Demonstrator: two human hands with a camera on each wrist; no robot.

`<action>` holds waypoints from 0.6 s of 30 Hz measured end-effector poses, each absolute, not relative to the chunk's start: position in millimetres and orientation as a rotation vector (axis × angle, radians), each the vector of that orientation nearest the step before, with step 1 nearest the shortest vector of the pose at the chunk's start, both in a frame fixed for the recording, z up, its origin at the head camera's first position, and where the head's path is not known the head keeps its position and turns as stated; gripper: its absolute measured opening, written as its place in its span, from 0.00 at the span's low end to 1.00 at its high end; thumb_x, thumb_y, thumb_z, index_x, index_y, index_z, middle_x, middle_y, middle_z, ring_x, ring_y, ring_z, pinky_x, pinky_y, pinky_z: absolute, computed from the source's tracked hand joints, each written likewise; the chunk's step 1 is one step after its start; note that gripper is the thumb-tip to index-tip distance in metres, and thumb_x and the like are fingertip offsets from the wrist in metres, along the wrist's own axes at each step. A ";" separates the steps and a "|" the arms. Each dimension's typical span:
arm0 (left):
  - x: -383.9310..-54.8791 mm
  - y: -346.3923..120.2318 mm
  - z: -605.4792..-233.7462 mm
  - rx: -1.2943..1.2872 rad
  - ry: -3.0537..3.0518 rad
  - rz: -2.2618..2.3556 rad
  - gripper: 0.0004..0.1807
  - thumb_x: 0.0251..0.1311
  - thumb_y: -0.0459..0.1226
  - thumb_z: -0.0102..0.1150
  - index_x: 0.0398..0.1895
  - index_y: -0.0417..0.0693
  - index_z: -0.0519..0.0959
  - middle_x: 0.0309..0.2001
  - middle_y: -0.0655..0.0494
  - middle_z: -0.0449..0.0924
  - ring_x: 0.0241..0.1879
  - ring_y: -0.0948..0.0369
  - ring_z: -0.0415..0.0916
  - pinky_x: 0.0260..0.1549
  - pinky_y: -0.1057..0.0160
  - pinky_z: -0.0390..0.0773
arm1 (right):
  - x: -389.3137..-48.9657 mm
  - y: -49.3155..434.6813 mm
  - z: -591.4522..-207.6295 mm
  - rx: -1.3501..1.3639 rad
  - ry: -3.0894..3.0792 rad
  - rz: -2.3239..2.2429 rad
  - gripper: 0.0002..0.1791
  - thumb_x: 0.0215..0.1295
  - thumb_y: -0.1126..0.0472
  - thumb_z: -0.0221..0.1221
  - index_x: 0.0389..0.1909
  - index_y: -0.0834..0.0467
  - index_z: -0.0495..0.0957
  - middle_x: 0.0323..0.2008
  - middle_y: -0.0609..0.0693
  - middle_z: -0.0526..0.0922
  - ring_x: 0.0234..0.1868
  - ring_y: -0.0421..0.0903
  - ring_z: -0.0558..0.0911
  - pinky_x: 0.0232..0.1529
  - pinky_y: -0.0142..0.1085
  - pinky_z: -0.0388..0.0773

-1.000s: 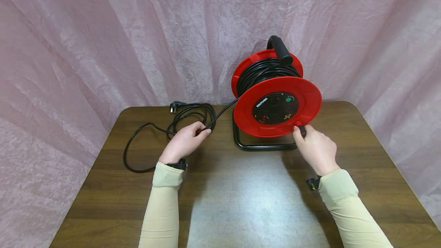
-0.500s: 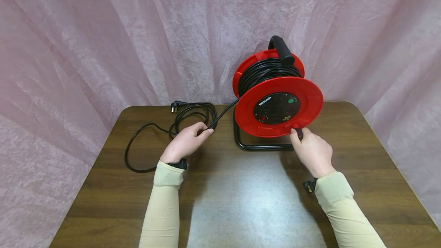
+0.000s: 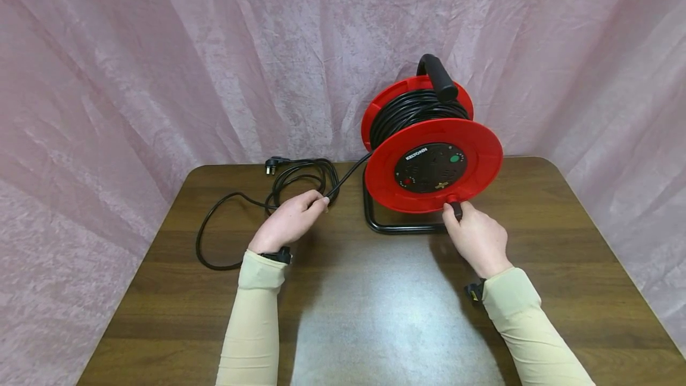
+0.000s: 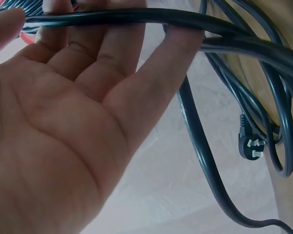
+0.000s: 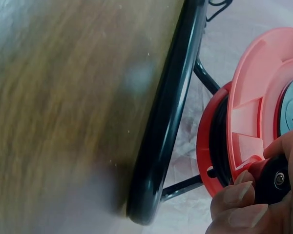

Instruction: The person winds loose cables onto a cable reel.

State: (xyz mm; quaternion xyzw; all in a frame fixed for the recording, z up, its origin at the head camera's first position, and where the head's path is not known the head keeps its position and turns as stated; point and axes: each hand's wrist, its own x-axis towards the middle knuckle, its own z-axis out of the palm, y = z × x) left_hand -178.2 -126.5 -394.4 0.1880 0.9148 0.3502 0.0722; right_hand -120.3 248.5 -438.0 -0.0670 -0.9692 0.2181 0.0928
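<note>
Swung left since 1 second earlier, the right hand [image 3: 478,240] and the knob [image 3: 457,211] it grips have turned the red reel [image 3: 431,168] clockwise on its black stand [image 3: 404,229]. In the head view, the left hand [image 3: 287,220] holds the reel's black cable [image 3: 352,171], loose loops lying on the wooden table [image 3: 546,231]. Left wrist view: cable crosses the fingers, with the thumb closing what appears a loose pinch; the plug [image 4: 249,145] lies beyond. Right wrist view: thumb and curled fingers wrap the knob.
</note>
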 end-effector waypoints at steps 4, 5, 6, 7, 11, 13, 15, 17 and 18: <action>-178.1 -127.1 -395.2 0.595 2.747 1.051 0.19 0.80 0.52 0.43 0.42 0.54 0.81 0.41 0.53 0.83 0.41 0.59 0.77 0.47 0.56 0.75 | -118.8 242.7 -442.3 -0.185 -2.864 0.644 0.27 0.77 0.40 0.43 0.28 0.57 0.75 0.23 0.58 0.81 0.27 0.64 0.82 0.18 0.52 0.70; -178.2 -127.1 -395.4 0.606 2.746 1.054 0.19 0.80 0.51 0.43 0.42 0.53 0.81 0.42 0.52 0.84 0.41 0.59 0.77 0.47 0.56 0.75 | -118.4 241.3 -443.5 -0.181 -2.864 0.641 0.27 0.77 0.41 0.43 0.29 0.57 0.75 0.23 0.59 0.81 0.27 0.65 0.82 0.18 0.52 0.70; -177.9 -127.2 -395.4 0.615 2.745 1.055 0.19 0.80 0.51 0.43 0.42 0.53 0.81 0.42 0.52 0.84 0.41 0.59 0.77 0.47 0.56 0.75 | -118.1 239.8 -444.6 -0.178 -2.865 0.640 0.27 0.78 0.41 0.44 0.29 0.58 0.75 0.24 0.59 0.82 0.27 0.65 0.82 0.18 0.53 0.70; -177.7 -127.3 -395.3 0.622 2.745 1.056 0.18 0.80 0.51 0.44 0.42 0.53 0.81 0.41 0.52 0.83 0.40 0.59 0.76 0.46 0.56 0.75 | -117.8 238.5 -445.8 -0.177 -2.866 0.638 0.27 0.78 0.41 0.44 0.30 0.58 0.76 0.24 0.60 0.82 0.28 0.65 0.82 0.18 0.53 0.70; -177.4 -127.5 -395.5 0.651 2.747 1.054 0.16 0.79 0.49 0.47 0.43 0.50 0.81 0.38 0.56 0.81 0.38 0.60 0.74 0.42 0.57 0.74 | -116.3 233.4 -448.4 -0.171 -2.878 0.631 0.27 0.78 0.41 0.44 0.32 0.60 0.77 0.27 0.63 0.83 0.30 0.66 0.82 0.20 0.55 0.72; -177.2 -127.4 -395.5 0.654 2.747 1.053 0.16 0.79 0.48 0.48 0.42 0.50 0.81 0.37 0.56 0.80 0.36 0.60 0.73 0.40 0.57 0.74 | -115.6 231.4 -449.2 -0.170 -2.881 0.631 0.28 0.78 0.41 0.44 0.33 0.60 0.77 0.28 0.63 0.83 0.30 0.66 0.83 0.21 0.56 0.73; -176.9 -127.6 -395.5 0.653 2.746 1.055 0.16 0.79 0.48 0.49 0.42 0.50 0.81 0.36 0.55 0.80 0.36 0.59 0.73 0.40 0.57 0.73 | -114.5 229.7 -449.9 -0.171 -2.880 0.627 0.28 0.78 0.41 0.44 0.34 0.61 0.77 0.28 0.63 0.84 0.30 0.66 0.83 0.21 0.56 0.74; -176.2 -127.9 -395.4 0.644 2.749 1.055 0.16 0.79 0.49 0.49 0.40 0.50 0.80 0.36 0.55 0.79 0.35 0.59 0.72 0.38 0.57 0.73 | -113.4 228.2 -450.3 -0.172 -2.878 0.625 0.28 0.78 0.41 0.44 0.34 0.61 0.77 0.28 0.64 0.84 0.30 0.66 0.83 0.21 0.56 0.74; -175.5 -128.1 -395.3 0.637 2.749 1.055 0.16 0.79 0.50 0.48 0.39 0.51 0.80 0.35 0.54 0.78 0.34 0.59 0.72 0.37 0.57 0.73 | -112.9 227.5 -450.6 -0.174 -2.877 0.626 0.28 0.78 0.41 0.44 0.34 0.61 0.77 0.28 0.64 0.84 0.30 0.66 0.83 0.21 0.56 0.74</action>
